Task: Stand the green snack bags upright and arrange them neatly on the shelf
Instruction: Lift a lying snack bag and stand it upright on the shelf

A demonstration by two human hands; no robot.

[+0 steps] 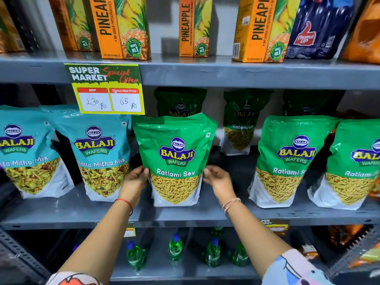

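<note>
A green Ratlami Sev bag (175, 159) stands upright at the front of the grey middle shelf (185, 217). My left hand (134, 181) grips its lower left edge and my right hand (219, 179) grips its lower right edge. Two more green bags stand upright at the front right, one (287, 161) beside the held bag and one (353, 163) at the frame edge. Further back on the shelf stand other green bags, one (181, 101) behind the held bag and one (240, 120) to its right, in shadow.
Two teal Khatta Mitha Mix bags (96, 157) stand left of the held bag. A price sign (107, 89) hangs from the upper shelf, which carries pineapple juice cartons (123, 27). Green bottles (175, 246) stand on the shelf below.
</note>
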